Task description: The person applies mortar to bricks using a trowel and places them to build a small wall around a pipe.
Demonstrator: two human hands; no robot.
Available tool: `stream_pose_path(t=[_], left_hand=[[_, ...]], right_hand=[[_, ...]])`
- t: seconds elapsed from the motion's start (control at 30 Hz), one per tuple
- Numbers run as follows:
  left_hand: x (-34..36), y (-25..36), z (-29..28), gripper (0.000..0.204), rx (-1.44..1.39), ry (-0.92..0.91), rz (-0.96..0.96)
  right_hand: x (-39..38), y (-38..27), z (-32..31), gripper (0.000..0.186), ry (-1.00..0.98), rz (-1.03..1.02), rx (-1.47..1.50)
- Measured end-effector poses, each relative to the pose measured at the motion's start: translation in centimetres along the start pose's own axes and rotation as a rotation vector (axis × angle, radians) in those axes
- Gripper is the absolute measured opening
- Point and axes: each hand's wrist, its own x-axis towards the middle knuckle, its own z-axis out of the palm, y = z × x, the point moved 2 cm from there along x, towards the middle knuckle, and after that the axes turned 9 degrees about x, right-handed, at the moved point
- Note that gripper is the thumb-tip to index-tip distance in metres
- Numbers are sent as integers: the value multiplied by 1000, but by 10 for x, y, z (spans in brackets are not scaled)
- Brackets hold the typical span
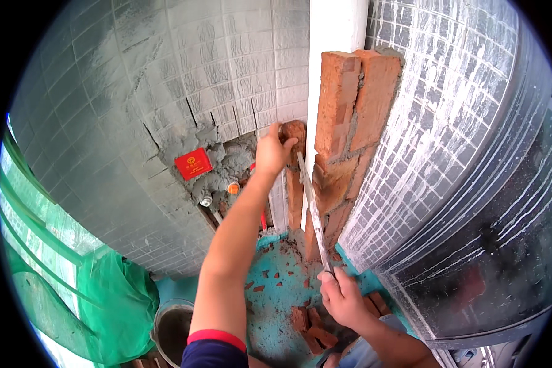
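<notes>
My left hand (272, 154) reaches up to a reddish brick (295, 132) at the top of a narrow brick column, left of a white pipe. Its thumb lies against the brick's face, and the other fingers are partly hidden at its left side. In my right hand (345, 295), lower down, is the handle of a trowel (314, 211) with a long, narrow blade smeared with mortar. The blade points up and leans left, its tip near the brick by my left hand. Right of the pipe rises a stack of mortared bricks (343, 101).
A red booklet (193, 164), an orange-capped pipe end (232, 187) and a pale pipe fitting (206, 200) sit at the rough wall patch. Broken bricks (313, 328) lie on the teal floor. A bucket (172, 331) and green netting (119, 300) stand left, a dark glazed panel (490, 257) right.
</notes>
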Motion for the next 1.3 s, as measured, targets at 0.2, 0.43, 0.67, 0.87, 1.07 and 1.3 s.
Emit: stream_pose_path(t=[0.2,0.43,0.67,0.87,1.07,1.3], left_hand=[[-34,-22,30,38,1,293,38],[-37,-11,31,37,-40,270,-81],[-45,-24,32,32,-37,265,-41],[-44,-26,34,33,-52,221,-65],[-44,-29,37,31,-54,231,-78],[-22,-37,25,29,84,-72,-35]], right_hand=[[34,-70,26,38,-49,-312,-86],[81,-97,42,54,-24,-253,30],[70,-112,47,49,-10,-164,-43],[100,-91,39,54,51,-40,-158],[94,-76,41,56,28,-75,-56],[47,-34,5,23,74,-226,-416]])
